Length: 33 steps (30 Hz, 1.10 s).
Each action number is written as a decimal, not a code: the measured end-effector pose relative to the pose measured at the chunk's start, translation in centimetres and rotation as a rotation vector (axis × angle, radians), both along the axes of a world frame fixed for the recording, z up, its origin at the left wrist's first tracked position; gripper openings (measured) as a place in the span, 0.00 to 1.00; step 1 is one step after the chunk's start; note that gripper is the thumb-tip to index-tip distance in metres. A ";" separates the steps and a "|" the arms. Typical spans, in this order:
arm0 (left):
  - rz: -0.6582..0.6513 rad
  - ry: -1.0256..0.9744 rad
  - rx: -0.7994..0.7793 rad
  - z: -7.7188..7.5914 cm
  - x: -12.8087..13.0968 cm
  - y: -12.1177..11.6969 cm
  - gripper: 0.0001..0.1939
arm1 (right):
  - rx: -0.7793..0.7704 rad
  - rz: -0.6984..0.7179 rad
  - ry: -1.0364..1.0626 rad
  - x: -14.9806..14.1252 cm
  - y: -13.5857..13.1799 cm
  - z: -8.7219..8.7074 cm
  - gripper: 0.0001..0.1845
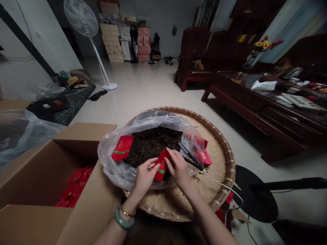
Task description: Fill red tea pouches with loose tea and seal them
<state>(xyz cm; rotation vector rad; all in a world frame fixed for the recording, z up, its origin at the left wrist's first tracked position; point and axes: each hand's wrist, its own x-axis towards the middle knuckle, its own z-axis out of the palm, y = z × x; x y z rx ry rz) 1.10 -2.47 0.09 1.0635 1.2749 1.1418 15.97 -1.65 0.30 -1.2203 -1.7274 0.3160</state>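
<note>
Between both hands is a small red packet (160,172) with a green band, held over the near side of an open plastic bag (112,172). My left hand (145,174) pinches its lower left side, and my right hand (179,167) grips its upper right edge. Dark loose tea leaves (146,144) fill the bag. A stack of red packets (123,147) lies on the leaves at the left. Just right of my right hand rests a black-handled hand sealer (191,158) with a white cord. The bag sits on a round woven bamboo tray (217,146).
An open cardboard box (84,200) with several red packets (78,183) stands at the left. Red wrappers (207,157) lie on the tray's right. A black round stand base (255,194) is beside the tray. A wooden table (255,109) and a white fan (98,54) stand farther off.
</note>
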 end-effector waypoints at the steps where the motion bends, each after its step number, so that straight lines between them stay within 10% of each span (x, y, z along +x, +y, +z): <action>1: 0.006 -0.029 -0.011 0.0 0.1 0.0 0.17 | 0.043 -0.009 -0.035 0.0 -0.1 0.1 0.18; 33: -0.019 -0.012 -0.018 0.7 -0.9 0.4 0.12 | 0.202 -0.086 -0.154 1.5 -0.6 2.0 0.08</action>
